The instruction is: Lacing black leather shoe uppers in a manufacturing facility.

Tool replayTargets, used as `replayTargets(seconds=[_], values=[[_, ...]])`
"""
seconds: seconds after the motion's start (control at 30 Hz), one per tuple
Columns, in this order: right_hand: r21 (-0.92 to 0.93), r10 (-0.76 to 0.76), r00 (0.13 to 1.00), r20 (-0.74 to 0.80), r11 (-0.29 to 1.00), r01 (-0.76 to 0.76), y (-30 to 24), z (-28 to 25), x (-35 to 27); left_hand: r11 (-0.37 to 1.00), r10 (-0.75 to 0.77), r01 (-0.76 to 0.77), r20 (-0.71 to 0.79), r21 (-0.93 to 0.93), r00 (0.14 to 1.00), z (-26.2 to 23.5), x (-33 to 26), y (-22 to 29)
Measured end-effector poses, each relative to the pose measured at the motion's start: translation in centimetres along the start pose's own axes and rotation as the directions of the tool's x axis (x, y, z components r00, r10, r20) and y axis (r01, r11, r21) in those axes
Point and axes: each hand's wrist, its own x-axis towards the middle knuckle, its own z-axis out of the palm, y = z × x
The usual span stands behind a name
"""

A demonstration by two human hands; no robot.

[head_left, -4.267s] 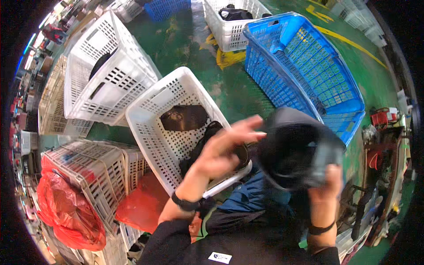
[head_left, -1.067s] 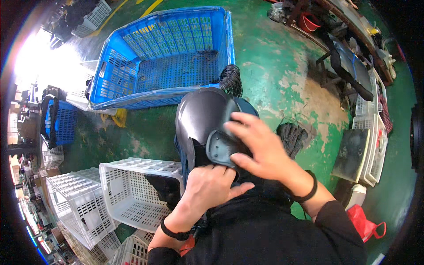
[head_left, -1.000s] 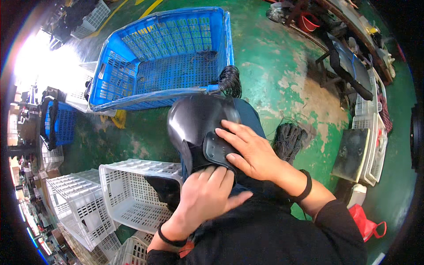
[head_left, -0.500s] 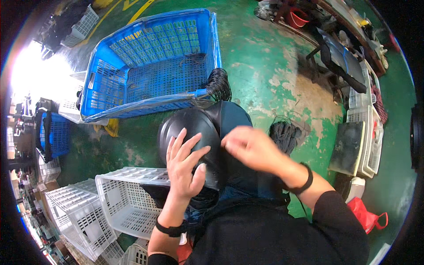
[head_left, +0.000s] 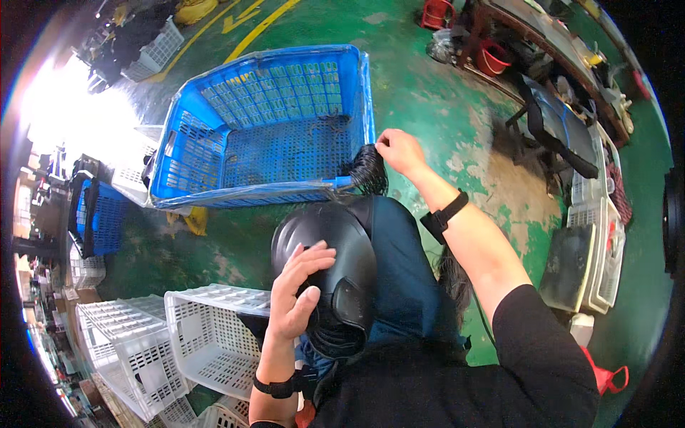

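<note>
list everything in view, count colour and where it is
large crate: 1, blue, upper centre-left
small crate: 1, blue, far left
white crates: several, white, mostly left
cord bundle: 1, black, large crate's near right corner
moulded piece: 1, black, centre
dark bundle: 1, dark grey, centre right, partly hidden
bucket: 1, red, upper right
bag: 1, red, lower right
workbench: 1, brown, upper right
low stand: 1, black, right
floor: 1, green, throughout
clutter: uncountable, mixed, left rim
wristbands: 2, black, one per wrist
left hand: 1, bare, on moulded piece
right hand: 1, bare, at cord bundle
</note>
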Motion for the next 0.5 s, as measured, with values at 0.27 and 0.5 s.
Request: replayTargets(seconds=[0.27, 0.5], values=[[-0.013, -0.311, 0.926, -0.214, 0.949, 0.316, -6.9, -5.8, -2.3, 0.971, 0.163, -0.121, -0.204, 0.207, 0.965, -1.2, 3.4, 2.8], [0.469, -0.599, 0.800, 0.042, 0.719, 0.513, -16.0, -15.2, -13.1, 0.934, 0.241, -0.217, -0.051, 0.283, 0.969, -1.0, 6.3, 6.3]])
